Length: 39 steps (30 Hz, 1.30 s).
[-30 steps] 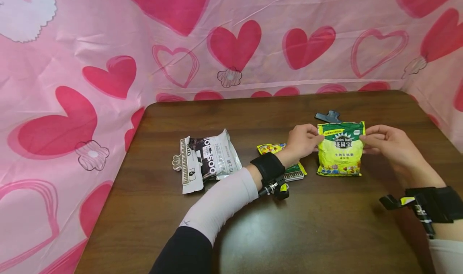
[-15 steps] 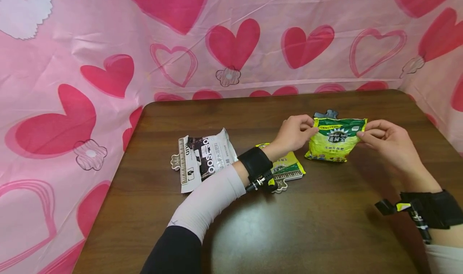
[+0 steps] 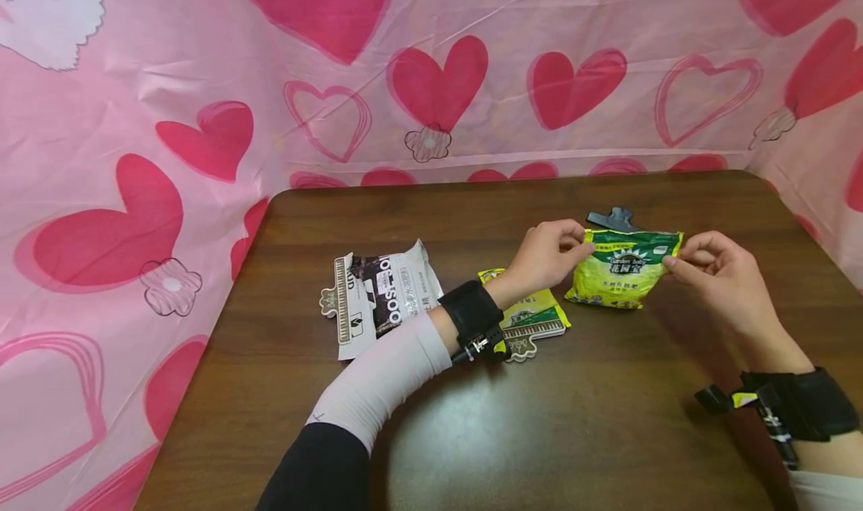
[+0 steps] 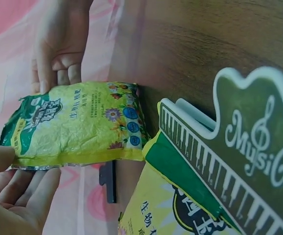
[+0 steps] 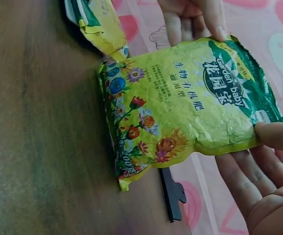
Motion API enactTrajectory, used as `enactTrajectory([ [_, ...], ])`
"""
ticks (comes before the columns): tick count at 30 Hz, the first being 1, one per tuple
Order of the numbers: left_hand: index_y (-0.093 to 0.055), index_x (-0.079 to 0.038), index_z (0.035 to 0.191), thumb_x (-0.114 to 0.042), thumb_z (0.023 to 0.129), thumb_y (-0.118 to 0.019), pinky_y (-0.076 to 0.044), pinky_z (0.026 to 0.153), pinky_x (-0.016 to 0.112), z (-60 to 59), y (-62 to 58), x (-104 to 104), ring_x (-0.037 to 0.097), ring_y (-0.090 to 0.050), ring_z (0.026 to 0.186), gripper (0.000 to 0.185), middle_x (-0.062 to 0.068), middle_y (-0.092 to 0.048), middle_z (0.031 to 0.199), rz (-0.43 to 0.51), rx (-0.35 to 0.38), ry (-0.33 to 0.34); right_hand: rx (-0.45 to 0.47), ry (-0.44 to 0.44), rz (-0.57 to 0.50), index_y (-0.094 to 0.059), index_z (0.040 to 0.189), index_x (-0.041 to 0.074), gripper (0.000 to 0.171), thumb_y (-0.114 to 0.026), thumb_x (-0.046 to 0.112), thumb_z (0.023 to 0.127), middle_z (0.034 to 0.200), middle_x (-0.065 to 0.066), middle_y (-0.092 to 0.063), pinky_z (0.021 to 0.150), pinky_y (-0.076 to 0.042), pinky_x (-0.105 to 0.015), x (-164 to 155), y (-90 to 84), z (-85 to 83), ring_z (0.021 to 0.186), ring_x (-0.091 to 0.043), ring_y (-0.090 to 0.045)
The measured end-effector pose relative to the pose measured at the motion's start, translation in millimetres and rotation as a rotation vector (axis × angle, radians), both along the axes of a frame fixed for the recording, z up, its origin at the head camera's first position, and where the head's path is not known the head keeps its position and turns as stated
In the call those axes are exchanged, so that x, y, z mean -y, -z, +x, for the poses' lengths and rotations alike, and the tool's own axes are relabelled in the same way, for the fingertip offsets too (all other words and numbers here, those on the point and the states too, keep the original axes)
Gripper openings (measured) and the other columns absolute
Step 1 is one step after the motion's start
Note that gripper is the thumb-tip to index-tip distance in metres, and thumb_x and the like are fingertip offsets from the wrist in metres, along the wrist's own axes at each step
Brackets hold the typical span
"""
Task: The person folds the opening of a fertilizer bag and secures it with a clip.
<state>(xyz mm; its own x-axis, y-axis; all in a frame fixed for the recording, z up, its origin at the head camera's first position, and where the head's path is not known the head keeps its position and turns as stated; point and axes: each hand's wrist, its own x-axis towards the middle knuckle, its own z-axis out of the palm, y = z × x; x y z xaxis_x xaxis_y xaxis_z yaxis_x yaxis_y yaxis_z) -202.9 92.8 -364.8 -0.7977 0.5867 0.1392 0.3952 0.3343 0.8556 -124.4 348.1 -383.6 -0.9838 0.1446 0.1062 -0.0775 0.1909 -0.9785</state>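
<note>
A yellow and green fertilizer packet [image 3: 616,271] printed "Garden baby" is held between both hands, its green top edge toward the back of the table. My left hand [image 3: 549,255] pinches its upper left edge between thumb and fingers. At the upper right edge, my right hand [image 3: 731,282] pinches it the same way. In the right wrist view the packet [image 5: 180,103] shows its flower-printed bottom end lying toward the wood. Behind the packet lies a dark bulldog-style clip [image 3: 612,219], also visible in the left wrist view as a black clip [image 4: 109,181].
Left of the held packet lies a second yellow-green packet [image 3: 539,301], with a piano-key "Music" clip [image 4: 229,147] across its end. Farther left is a silver and black packet [image 3: 398,286] with a similar piano-key clip [image 3: 342,301]. A pink heart-patterned cloth [image 3: 431,84] hangs behind the brown table [image 3: 573,436].
The held packet has tipped back from upright, its bottom end shifting up and left. My left hand has moved slightly left, and its forearm now uncovers more of the second packet's clip.
</note>
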Motion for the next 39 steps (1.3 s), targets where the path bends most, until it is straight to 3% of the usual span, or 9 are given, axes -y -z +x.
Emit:
enactTrajectory([
  [5, -0.066, -0.007, 0.117, -0.018, 0.097, -0.064, -0.043, 0.067, 0.010, 0.3, -0.2, -1.1, 0.003, -0.065, 0.076, 0.023, 0.008, -0.076, 0.100, 0.055, -0.036, -0.017, -0.119, -0.002, -0.077, -0.061, 0.094, 0.002, 0.014, -0.068, -0.008, 0.087, 0.084, 0.008, -0.075, 0.059, -0.052, -0.013, 3.4, 3.0, 1.5, 0.066, -0.003, -0.067],
  [9, -0.061, -0.006, 0.118, -0.015, 0.096, -0.064, -0.043, 0.069, 0.010, -0.1, 1.3, -1.7, 0.003, -0.065, 0.078, 0.024, 0.007, -0.074, 0.099, 0.098, -0.079, -0.013, -0.170, 0.025, -0.006, -0.065, 0.096, -0.005, 0.011, -0.068, -0.009, 0.086, 0.083, 0.007, -0.074, 0.062, -0.052, -0.012, 4.5, 4.8, 2.3, 0.069, -0.004, -0.065],
  [14, -0.052, -0.006, 0.108, -0.010, 0.097, -0.061, -0.043, 0.073, 0.010, -0.1, 4.3, -1.1, 0.008, -0.067, 0.088, 0.015, 0.008, -0.072, 0.103, 0.126, -0.138, 0.013, -0.179, 0.047, 0.110, -0.068, 0.102, -0.010, 0.014, -0.068, -0.006, 0.088, 0.086, 0.008, -0.072, 0.064, -0.050, -0.011, 5.0, 6.8, 3.3, 0.075, -0.005, -0.060],
  [18, -0.056, -0.008, 0.104, -0.008, 0.099, -0.058, -0.044, 0.077, 0.009, 0.5, 5.4, -0.7, 0.009, -0.066, 0.092, 0.005, 0.007, -0.072, 0.107, 0.110, -0.184, 0.041, -0.189, 0.046, 0.125, -0.069, 0.106, -0.010, 0.018, -0.068, -0.005, 0.088, 0.091, 0.007, -0.073, 0.065, -0.051, -0.010, 5.8, 7.0, 3.6, 0.078, -0.005, -0.061],
  [24, -0.072, -0.013, 0.110, -0.013, 0.097, -0.062, -0.044, 0.075, 0.006, 0.9, 5.6, -1.5, -0.001, -0.060, 0.083, 0.016, 0.000, -0.073, 0.109, 0.062, -0.231, 0.064, -0.195, 0.069, 0.240, -0.069, 0.110, -0.011, 0.022, -0.067, -0.002, 0.090, 0.096, 0.012, -0.073, 0.069, -0.050, -0.008, 7.2, 4.6, 3.5, 0.079, -0.006, -0.059],
  [30, -0.073, -0.015, 0.115, -0.016, 0.093, -0.068, -0.044, 0.066, 0.009, 1.2, 3.7, -2.5, -0.001, -0.055, 0.074, 0.022, -0.002, -0.074, 0.109, 0.042, -0.215, 0.078, -0.172, 0.108, 0.325, -0.070, 0.111, -0.008, 0.025, -0.071, 0.000, 0.088, 0.092, 0.018, -0.071, 0.065, -0.049, -0.009, 8.1, 4.4, 4.2, 0.075, -0.005, -0.057],
  [39, -0.074, -0.015, 0.113, -0.018, 0.091, -0.070, -0.037, 0.058, 0.012, 2.3, 0.0, -2.3, 0.005, -0.046, 0.061, 0.022, -0.003, -0.060, 0.073, 0.012, -0.213, 0.080, -0.079, 0.107, 0.377, -0.072, 0.112, 0.002, 0.029, -0.078, 0.010, 0.084, 0.080, 0.019, -0.066, 0.054, -0.042, -0.019, 5.2, 4.0, 8.3, 0.068, -0.007, -0.052],
])
